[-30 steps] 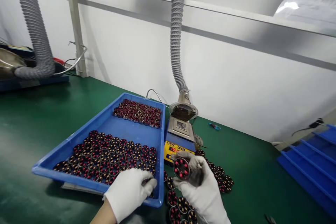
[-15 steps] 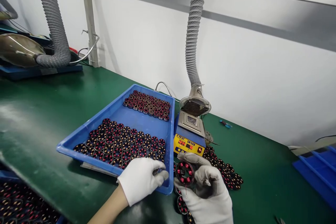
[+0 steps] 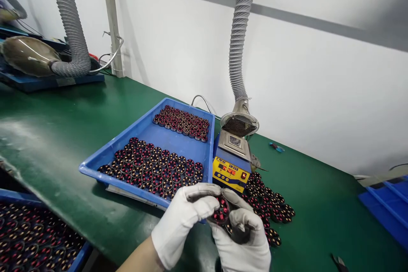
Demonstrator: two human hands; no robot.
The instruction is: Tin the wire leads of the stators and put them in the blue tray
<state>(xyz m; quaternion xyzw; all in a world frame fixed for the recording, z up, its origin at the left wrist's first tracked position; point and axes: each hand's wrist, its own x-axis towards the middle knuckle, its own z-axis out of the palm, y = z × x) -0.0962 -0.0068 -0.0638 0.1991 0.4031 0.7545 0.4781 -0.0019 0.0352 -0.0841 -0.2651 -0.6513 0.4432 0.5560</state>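
Note:
My left hand (image 3: 186, 219), in a white glove, has its fingers and thumb closed on the left side of a round wound coil part (image 3: 221, 210) with red windings. My right hand (image 3: 244, 231), also gloved, grips the same part from the right, its fingers curled. The part is held in front of a yellow and blue heated unit (image 3: 231, 172) with a red digital display. Left of my hands lies a blue tray (image 3: 178, 141) holding two groups of similar parts. More coil parts (image 3: 270, 204) lie on the green table beyond my right hand.
A round fume hood (image 3: 239, 124) on a grey hose hangs over the unit. Pliers (image 3: 338, 262) lie at the lower right. Blue racks (image 3: 387, 204) stand at the right edge. Another filled blue tray (image 3: 83, 259) is at the lower left.
My left hand has moved right, from over the tray's near corner to the coil part, and has closed on it. The view has shifted slightly.

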